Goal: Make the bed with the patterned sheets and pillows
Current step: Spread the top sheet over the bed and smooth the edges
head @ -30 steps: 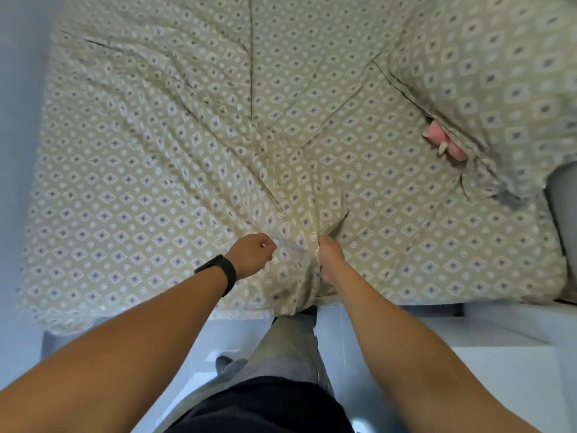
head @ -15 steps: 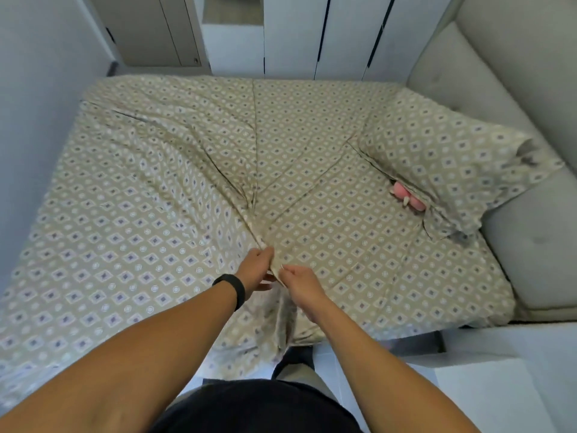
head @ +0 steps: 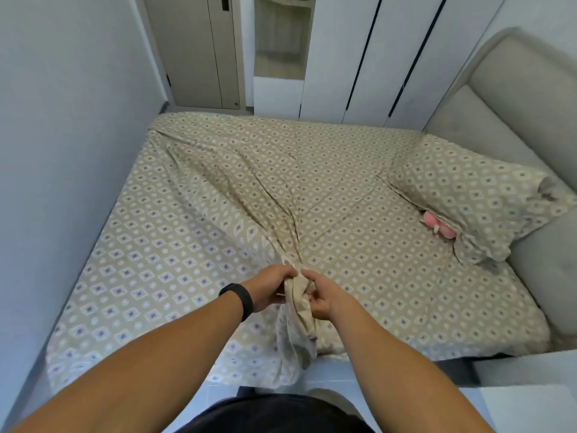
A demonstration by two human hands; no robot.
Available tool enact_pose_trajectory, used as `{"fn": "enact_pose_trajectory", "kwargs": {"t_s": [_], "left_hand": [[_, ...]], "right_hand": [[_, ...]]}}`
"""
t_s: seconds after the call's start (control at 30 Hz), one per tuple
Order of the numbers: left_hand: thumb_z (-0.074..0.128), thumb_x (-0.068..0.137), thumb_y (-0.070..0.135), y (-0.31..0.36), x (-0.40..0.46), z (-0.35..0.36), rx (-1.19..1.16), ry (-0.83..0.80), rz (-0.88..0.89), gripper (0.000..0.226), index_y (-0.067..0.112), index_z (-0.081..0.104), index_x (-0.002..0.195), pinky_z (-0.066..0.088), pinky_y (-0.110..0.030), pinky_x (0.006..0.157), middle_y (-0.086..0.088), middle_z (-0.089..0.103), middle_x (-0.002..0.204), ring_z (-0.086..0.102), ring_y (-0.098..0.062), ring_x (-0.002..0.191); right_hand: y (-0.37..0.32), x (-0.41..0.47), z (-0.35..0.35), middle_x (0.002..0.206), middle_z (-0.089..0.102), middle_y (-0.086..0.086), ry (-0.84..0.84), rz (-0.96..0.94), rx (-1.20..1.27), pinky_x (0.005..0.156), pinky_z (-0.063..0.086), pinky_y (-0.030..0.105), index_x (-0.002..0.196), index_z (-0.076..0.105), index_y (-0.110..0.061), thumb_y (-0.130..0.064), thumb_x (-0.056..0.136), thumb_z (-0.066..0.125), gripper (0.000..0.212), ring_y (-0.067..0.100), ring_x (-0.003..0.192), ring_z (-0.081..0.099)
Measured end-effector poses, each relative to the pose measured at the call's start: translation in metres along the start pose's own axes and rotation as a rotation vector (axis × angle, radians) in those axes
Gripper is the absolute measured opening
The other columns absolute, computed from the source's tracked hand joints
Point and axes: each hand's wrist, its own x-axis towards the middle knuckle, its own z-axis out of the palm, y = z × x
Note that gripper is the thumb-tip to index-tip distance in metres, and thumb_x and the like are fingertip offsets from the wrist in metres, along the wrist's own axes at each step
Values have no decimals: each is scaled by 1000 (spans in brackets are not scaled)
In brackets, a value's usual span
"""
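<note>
Beige diamond-patterned sheet (head: 193, 264) bunched mid-bed, matching pillow (head: 480, 198) at headboard

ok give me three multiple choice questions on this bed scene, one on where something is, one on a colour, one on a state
1. Where does the pillow lie?
A. by the grey headboard
B. on the floor
C. against the door

2. What colour is the object peeking from under the pillow?
A. green
B. pink
C. black

3. What are the hands doing with the sheet?
A. resting flat on it
B. both gripping a bunched fold
C. not touching it

Answers: 1 A, the pillow leans beside the headboard. 2 B, it shows pink. 3 B, the left hand and right hand pinch gathered fabric.
</note>
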Motion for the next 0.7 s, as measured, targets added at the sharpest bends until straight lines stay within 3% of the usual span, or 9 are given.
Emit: {"fn": "enact_pose_trajectory", "kwargs": {"t_s": [0.03, 0.07, 0.1, 0.17, 0.27, 0.37, 0.47, 0.6, 0.7], "left_hand": [[52, 97, 24, -4, -7, -7, -19, -7, 3, 20, 12, 68, 95, 52, -37, 87, -4, 73, 82, 65, -22, 84], [53, 96, 25, -9, -13, -14, -46, 5, 4, 19, 12, 68, 95, 52, -37, 84, -5, 70, 82, 63, -22, 83], [54, 95, 25, -17, -19, -21, -67, 31, 9, 16, 13, 64, 91, 50, -37, 80, -5, 66, 79, 60, -22, 80], [56, 93, 25, -36, -37, -35, -132, 97, 17, 16, 16, 54, 80, 47, -36, 77, -3, 55, 68, 53, -21, 71], [59, 88, 29, -71, -60, -51, -154, 146, -20, 17, 18, 48, 82, 47, -35, 79, -2, 51, 71, 52, -21, 73], [56, 92, 33, -98, -84, -62, -110, 225, -51, 15, 19, 54, 88, 47, -33, 76, -2, 54, 82, 53, -19, 73], [54, 96, 40, -117, -119, -84, -160, 383, -42, 23, 19, 61, 100, 49, -34, 73, -4, 60, 96, 54, -20, 74], [54, 100, 40, -120, -158, -134, -277, 550, 103, 31, 18, 55, 122, 55, -41, 79, -10, 59, 113, 59, -26, 83], [57, 96, 42, -112, -183, -158, -243, 448, 132, 36, 17, 64, 120, 57, -41, 83, -10, 68, 112, 65, -26, 88]], "right_hand": [[-1, -2, 4, 63, 55, 7, 0, -2, -18, 45, 48, 21, 88, 64, 4, -16, 99, 55, 25, 15, 45, 50], [0, -8, 10, 52, 41, 1, 2, -6, -25, 31, 35, 20, 71, 54, -4, -13, 101, 47, 32, 11, 35, 35], [4, -16, 17, 50, 33, -3, 9, -24, -61, 28, 26, 20, 66, 46, -11, -12, 103, 44, 37, 9, 33, 27], [18, -38, 34, 51, 32, -4, 58, -157, -243, 36, 22, 21, 68, 43, -18, -15, 101, 48, 34, 10, 40, 25], [48, -60, 56, 63, 50, 2, 143, -424, -538, 53, 35, 31, 68, 57, -22, -22, 90, 60, 23, 16, 58, 46], [79, -78, 85, 72, 49, -3, 34, -629, -750, 61, 35, 31, 56, 51, -26, -23, 86, 59, 31, 15, 67, 45], [118, -81, 111, 91, 53, -1, -47, -732, -931, 67, 39, 25, 65, 53, -16, -16, 92, 56, 27, 10, 76, 49], [164, -76, 139, 90, 51, 0, -145, -881, -1094, 78, 40, 39, 51, 49, -28, -21, 85, 57, 35, 16, 81, 50], [193, -74, 156, 91, 51, -15, -236, -899, -1179, 77, 42, 23, 48, 51, -32, -13, 87, 60, 44, 3, 81, 51]]}}
